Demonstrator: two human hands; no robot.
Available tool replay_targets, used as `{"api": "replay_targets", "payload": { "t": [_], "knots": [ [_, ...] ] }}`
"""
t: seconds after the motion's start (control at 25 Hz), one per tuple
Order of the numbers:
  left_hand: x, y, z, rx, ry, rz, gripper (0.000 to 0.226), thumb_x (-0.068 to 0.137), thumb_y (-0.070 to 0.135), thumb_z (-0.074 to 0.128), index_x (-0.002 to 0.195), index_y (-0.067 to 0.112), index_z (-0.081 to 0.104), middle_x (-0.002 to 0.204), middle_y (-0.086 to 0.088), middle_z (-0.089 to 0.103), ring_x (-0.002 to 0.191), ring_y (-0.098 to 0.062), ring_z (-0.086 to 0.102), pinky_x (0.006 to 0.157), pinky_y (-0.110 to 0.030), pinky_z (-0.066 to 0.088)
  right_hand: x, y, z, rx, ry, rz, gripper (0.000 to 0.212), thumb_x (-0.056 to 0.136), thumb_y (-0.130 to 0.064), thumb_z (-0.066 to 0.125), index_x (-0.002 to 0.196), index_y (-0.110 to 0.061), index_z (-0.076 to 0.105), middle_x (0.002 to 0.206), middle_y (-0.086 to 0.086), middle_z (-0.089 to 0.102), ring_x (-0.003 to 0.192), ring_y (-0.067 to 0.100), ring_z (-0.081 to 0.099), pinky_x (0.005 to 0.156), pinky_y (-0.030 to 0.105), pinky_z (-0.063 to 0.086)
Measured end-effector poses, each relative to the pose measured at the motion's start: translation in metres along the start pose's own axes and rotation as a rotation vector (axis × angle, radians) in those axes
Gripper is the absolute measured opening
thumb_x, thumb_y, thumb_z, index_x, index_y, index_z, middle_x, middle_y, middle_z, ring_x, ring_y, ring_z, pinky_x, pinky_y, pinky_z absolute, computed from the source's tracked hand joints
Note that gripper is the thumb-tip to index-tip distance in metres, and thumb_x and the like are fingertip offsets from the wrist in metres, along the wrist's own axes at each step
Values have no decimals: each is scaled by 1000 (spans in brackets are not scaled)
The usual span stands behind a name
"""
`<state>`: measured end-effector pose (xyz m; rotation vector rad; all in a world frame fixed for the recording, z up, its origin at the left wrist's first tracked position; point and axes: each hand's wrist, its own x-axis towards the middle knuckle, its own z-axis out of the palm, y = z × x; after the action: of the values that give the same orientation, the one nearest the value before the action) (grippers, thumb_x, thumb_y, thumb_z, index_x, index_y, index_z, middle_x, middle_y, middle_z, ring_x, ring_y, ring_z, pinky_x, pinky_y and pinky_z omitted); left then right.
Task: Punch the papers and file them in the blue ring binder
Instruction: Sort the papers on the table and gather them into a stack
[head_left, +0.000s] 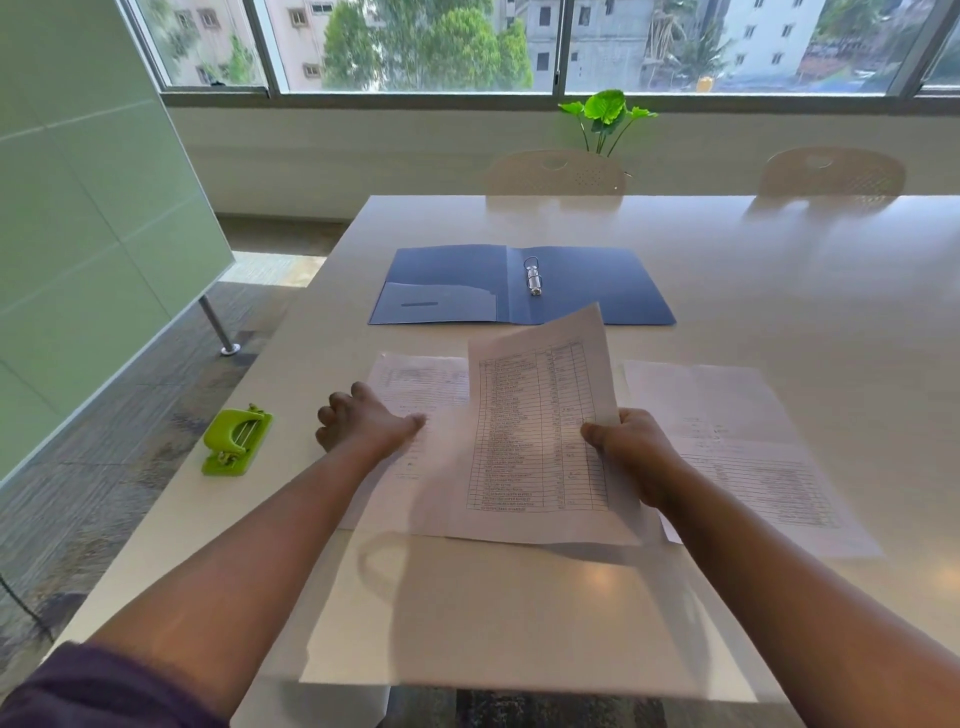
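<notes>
Lifted sheet (540, 436): printed table on it, tilted up above the table's near middle, far end toward the binder.
Right hand (631, 452): grip pinches the lifted sheet's right edge.
Left hand (363, 423): fingers curled, grasping nothing, resting on the left sheet (415, 384) lying flat.
Right sheet (748, 447): flat, just beside the right hand.
Blue ring binder (519, 286): open flat beyond the sheets, mid-table; rings (533, 277) bare, pocket on left cover.
Green hole punch (238, 441): near the table's (779, 260) left edge, beside the left hand.
Chairs (556, 171): along the far edge.
</notes>
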<state>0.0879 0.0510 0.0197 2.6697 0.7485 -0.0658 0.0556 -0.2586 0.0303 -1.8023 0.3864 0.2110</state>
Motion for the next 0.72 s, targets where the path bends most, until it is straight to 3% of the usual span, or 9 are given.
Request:
{"api": "replay_targets", "payload": {
  "t": [0.2,0.52,0.72],
  "knots": [
    [9,0,-4,-76,-26,-77,109,57,71,85,136,8,44,139,-20,51,129,-39,49,103,-47,46,3,2,1,-53,-16,-3,7,96,-13,64,92,-16,69,94,7,76,83,26,73,67,37,59],
    [16,2,-10,-129,-63,-124,114,52,62,93,138,8,40,141,-18,41,129,-37,40,103,-46,38,5,2,-3,0,-46,28,7,97,-10,64,93,-13,69,95,10,76,84,28,74,66,36,58],
    [16,4,-16,-334,-100,-39,91,64,30,96,130,12,35,136,-14,55,122,-36,56,98,-46,50,3,1,-4,-3,-41,33,6,96,-11,65,92,-15,68,94,8,75,83,27,74,62,34,57]
  ]
}}
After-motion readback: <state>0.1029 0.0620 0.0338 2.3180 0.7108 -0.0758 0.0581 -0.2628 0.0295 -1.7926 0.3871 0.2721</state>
